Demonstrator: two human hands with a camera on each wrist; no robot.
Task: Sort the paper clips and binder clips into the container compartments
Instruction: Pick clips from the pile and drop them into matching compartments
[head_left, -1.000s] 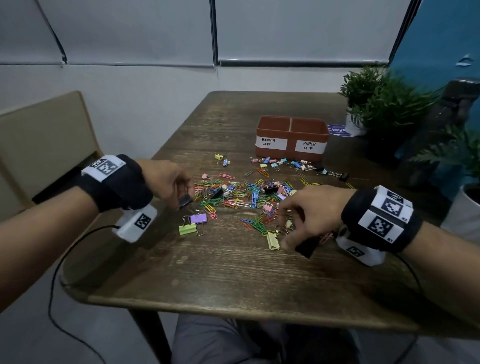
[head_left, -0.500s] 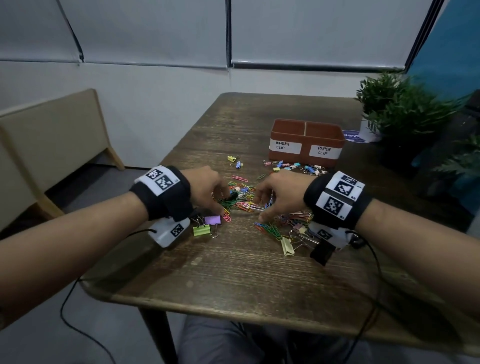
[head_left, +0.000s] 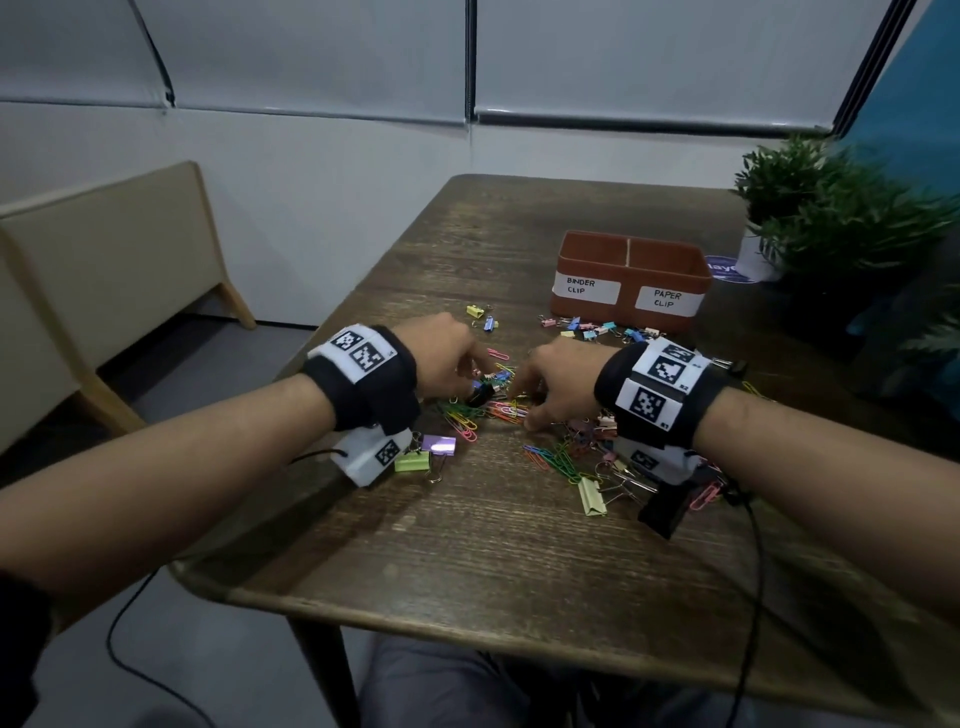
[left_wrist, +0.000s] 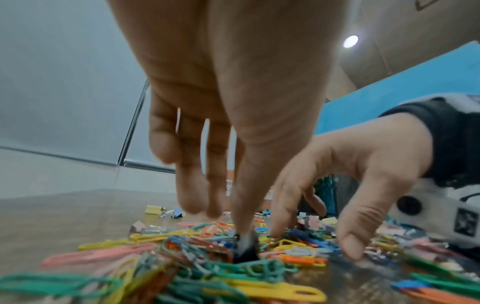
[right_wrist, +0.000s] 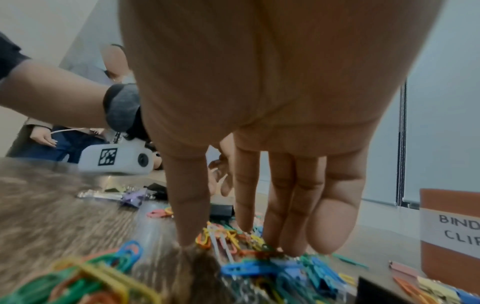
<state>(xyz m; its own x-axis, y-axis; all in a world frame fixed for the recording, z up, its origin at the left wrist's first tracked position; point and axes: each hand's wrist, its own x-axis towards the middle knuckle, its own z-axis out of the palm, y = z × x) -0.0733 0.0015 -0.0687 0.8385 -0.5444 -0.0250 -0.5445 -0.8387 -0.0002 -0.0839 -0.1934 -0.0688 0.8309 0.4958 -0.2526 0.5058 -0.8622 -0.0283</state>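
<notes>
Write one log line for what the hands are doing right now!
left hand: pinching black binder clip | right hand: fingertips down in paper clip pile | container: looks empty | sorting: not yet started

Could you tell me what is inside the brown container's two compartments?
From the head view, the brown container shows only its inner walls and divider; no clips are visible inside. The compartment floors are hidden behind its front wall, so small clips could lie unseen.

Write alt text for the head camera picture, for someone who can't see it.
Both hands, left hand and right hand, reach down into a scatter of coloured paper clips and binder clips on a wooden table. Behind them stands a brown container labelled BINDER CLIP and PAPER CLIP, with potted plants at the far right.
</notes>
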